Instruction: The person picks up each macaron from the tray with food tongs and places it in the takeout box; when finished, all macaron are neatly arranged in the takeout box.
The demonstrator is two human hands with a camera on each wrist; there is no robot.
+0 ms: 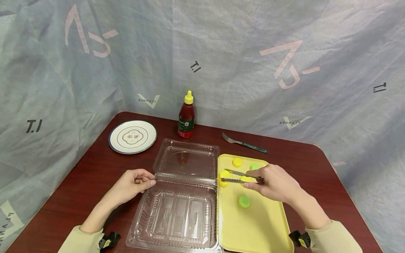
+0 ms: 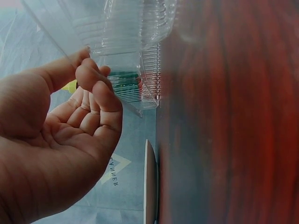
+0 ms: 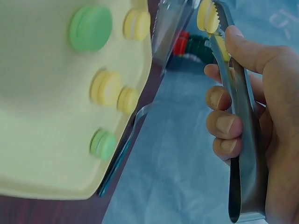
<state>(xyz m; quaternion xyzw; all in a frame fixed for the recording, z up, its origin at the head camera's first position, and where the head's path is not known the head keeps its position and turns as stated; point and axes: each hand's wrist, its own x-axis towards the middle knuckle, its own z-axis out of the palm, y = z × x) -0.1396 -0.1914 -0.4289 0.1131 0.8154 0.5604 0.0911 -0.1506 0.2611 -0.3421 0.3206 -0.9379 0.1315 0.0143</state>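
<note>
Clear container (image 1: 177, 215) lies between the hands (image 1: 133, 183), the right (image 1: 280, 181) gripping tongs (image 3: 250, 163).

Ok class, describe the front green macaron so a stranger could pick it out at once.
On the dark red table, find the yellow tray right of the clear plastic container. Below the metal tongs in the head view lies a green macaron. Unlike the yellow macarons and the other green one, it sits lowest in that view.

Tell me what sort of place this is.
Probably a staged filming spot, though I can't be sure: a printed cloth backdrop hangs behind a dark red table, which is set with a yellow tray of macarons.
</note>
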